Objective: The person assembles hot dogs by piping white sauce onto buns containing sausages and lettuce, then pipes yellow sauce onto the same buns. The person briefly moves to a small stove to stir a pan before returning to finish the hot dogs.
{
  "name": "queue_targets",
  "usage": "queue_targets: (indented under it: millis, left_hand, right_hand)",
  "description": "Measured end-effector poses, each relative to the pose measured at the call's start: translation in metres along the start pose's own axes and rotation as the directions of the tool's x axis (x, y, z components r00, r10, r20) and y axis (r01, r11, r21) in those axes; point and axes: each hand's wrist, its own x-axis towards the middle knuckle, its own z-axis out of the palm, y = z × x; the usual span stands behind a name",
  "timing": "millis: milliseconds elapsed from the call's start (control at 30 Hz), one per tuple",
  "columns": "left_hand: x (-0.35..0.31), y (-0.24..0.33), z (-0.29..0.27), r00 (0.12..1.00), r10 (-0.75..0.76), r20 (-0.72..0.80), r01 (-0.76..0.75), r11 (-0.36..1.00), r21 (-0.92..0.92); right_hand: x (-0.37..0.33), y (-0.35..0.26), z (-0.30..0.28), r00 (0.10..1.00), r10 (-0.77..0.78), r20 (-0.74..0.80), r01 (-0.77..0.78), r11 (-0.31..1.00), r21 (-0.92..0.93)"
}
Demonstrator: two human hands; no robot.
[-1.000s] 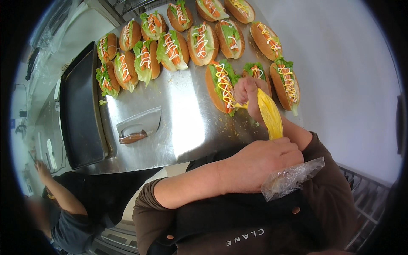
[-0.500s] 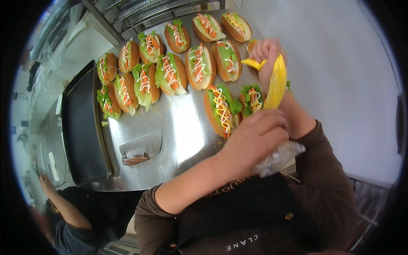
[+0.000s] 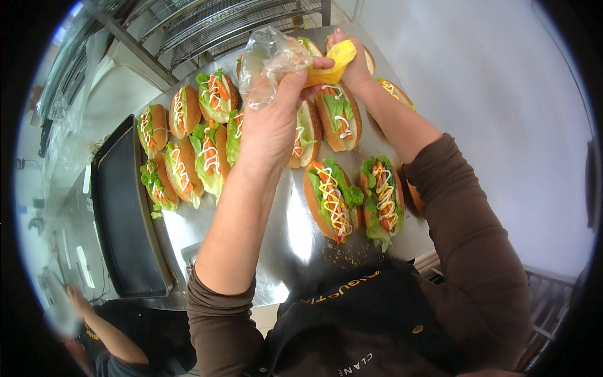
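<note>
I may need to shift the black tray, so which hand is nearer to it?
Left. The left hand, on the yellow bag, is above and right of the black tray in view; the right hand is farther right.

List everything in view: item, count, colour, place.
Hot dogs: at least a dozen, several part-hidden; brown buns, green lettuce, white or yellow sauce; on table
Sauce bag: 1, yellow and clear, at the hands, above hot dogs
Table: 1, silver, centre
Tray: 1, black, table's left end
Flat metal item: 1, grey, mostly behind left forearm
Wire rack: 1, grey, beyond table
Wall: white, right
Co-worker: 1, dark clothes, lower left
Apron: 1, black, on wearer
Sleeves: 2, brown
Left hand: 1, bare, gripping bag
Right hand: 1, bare, at bag's yellow end
</note>
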Motion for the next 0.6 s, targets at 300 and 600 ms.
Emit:
queue_targets:
  millis: [300,600]
  left_hand:
    - [-0.007,-0.006,-0.017,0.998,-0.054,0.022,0.057,0.990,-0.132]
    - [-0.016,0.002,-0.018,0.997,-0.013,-0.079,0.011,1.000,-0.027]
  right_hand:
    - [-0.027,-0.025,-0.016,0.991,0.012,0.134,0.028,0.956,-0.290]
    - [-0.019,-0.022,0.016,0.986,0.055,0.159,-0.027,0.985,-0.169]
